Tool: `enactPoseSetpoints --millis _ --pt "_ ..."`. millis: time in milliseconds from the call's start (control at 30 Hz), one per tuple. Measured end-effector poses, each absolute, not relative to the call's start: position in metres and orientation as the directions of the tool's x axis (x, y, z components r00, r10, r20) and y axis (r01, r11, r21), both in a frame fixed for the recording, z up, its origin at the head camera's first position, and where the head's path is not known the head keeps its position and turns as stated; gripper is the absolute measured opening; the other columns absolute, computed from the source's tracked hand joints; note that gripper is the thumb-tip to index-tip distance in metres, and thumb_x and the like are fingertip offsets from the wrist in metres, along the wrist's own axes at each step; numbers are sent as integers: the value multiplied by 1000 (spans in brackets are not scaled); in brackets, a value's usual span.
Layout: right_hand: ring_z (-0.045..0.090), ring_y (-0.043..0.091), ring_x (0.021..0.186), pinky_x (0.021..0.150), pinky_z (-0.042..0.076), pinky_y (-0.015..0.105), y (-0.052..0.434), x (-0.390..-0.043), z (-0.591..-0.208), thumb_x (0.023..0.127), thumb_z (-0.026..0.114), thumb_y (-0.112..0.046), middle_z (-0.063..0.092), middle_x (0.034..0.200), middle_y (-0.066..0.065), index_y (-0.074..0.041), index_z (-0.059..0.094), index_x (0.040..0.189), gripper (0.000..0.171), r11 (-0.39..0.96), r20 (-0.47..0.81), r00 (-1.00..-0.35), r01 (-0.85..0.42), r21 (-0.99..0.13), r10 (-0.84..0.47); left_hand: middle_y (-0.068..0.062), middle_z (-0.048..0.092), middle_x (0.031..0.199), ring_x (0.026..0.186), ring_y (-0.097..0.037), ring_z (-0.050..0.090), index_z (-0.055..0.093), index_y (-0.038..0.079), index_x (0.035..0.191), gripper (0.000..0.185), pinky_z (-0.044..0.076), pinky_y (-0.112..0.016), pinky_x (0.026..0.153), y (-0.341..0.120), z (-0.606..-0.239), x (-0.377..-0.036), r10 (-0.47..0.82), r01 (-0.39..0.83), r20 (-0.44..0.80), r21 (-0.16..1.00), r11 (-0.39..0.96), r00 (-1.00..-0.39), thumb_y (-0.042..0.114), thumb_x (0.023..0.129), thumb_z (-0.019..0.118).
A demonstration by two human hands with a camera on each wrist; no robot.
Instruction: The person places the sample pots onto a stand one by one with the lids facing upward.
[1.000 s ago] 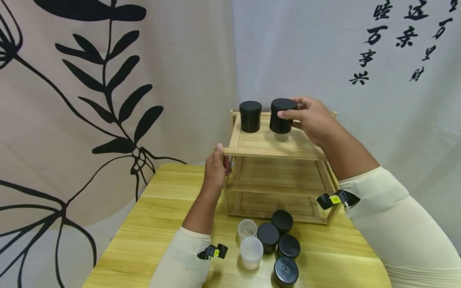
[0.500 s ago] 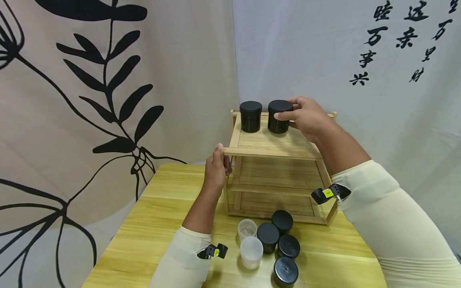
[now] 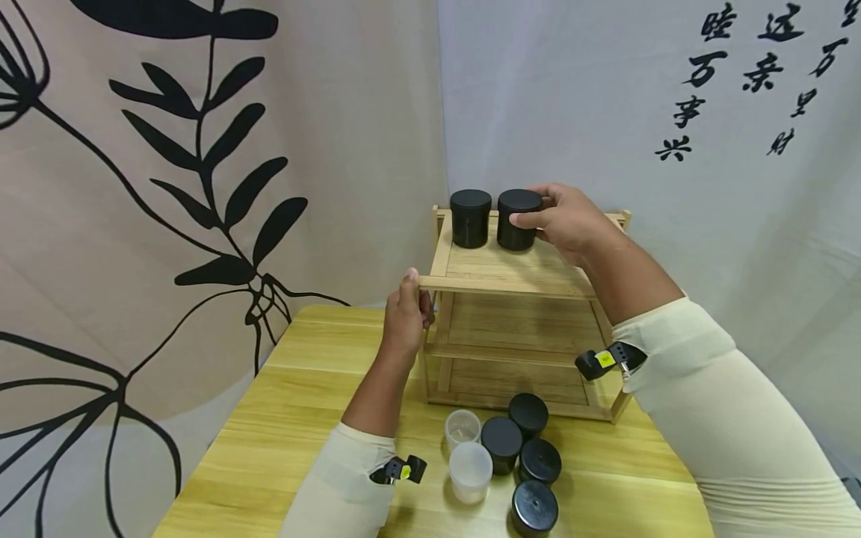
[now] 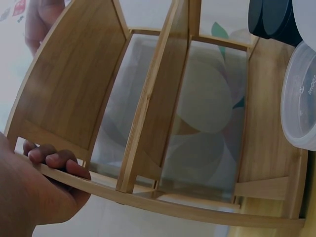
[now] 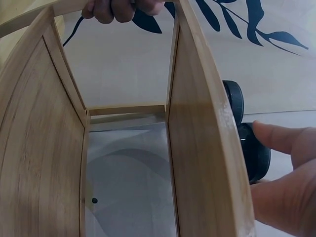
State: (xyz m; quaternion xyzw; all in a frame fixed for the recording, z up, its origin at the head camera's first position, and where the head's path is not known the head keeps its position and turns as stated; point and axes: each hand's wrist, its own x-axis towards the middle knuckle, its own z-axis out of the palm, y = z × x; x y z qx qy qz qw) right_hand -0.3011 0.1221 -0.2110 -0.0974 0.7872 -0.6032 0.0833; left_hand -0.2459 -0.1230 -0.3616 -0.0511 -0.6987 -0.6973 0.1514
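— Fingers first: what are yours doing on the right?

— Your right hand [image 3: 572,220] has its thumb and fingers curled round the lid end of a black jar [image 3: 518,219], pinching it from the side. The jar stands upright on the top shelf [image 3: 511,265] of the wooden rack [image 3: 521,329], toward the shelf's back edge, and sits just beside a second black jar [image 3: 470,217] near the back left corner. Whether the two jars touch you cannot tell from the head view.

— And the left?

— Your left hand [image 3: 406,317] grips the front left corner of the top shelf, thumb up along the front rail and fingers [image 4: 52,160] wrapped under it, as the left wrist view shows.

— What lies farther out?

— The rack stands near the back edge of the yellow wooden table [image 3: 296,418], with two lower shelves bare. In front of the rack, toward the table's front edge, is a cluster: two clear plastic cups [image 3: 468,471] on the left and four more black jars [image 3: 501,443] touching or nearly touching each other on the right. Behind the table hang a beige curtain [image 3: 168,187] printed with black leaves and a pale one [image 3: 673,149] with black characters.
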Motion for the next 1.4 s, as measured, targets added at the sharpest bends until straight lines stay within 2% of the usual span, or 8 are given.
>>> enactPoseSetpoints --millis 467,933,1067,1300,1400 --pt "41 35 162 136 30 48 121 -304 -208 110 61 -6 24 176 24 -5 16 173 77 264 -53 -965 -18 -964 -258 1 41 64 57 -15 36 42 15 67 60 34 -29 58 -121 -362 -246 -133 275 277 961 34 -951 51 114 30" --pt "34 38 165 134 32 48 118 -305 -210 111 56 -4 18 178 27 -4 13 173 75 295 -59 -964 -21 -955 -259 0 42 65 58 -16 36 42 14 68 61 34 -30 58 -121 -361 -245 -125 278 281 960 43 -951 51 114 28" --pt "35 39 165 134 32 49 117 -303 -210 110 60 -3 17 178 28 -7 7 175 83 302 -57 -967 -20 -953 -247 1 41 63 56 -14 35 41 14 67 61 34 -29 58 -121 -361 -245 -131 270 272 962 29 -953 51 114 30" --pt "12 45 170 135 25 60 121 -293 -204 103 70 -5 1 184 18 -18 0 176 102 428 -48 -982 -35 -903 -180 2 40 62 56 -14 35 41 14 66 61 33 -28 57 -122 -361 -246 -140 266 266 964 24 -954 52 113 31" --pt "10 44 171 135 25 61 123 -288 -201 102 71 -5 0 184 17 -19 0 176 104 428 -38 -985 -39 -903 -171 1 40 63 56 -14 35 41 14 67 61 33 -28 57 -122 -361 -246 -138 268 269 963 26 -953 52 113 31"
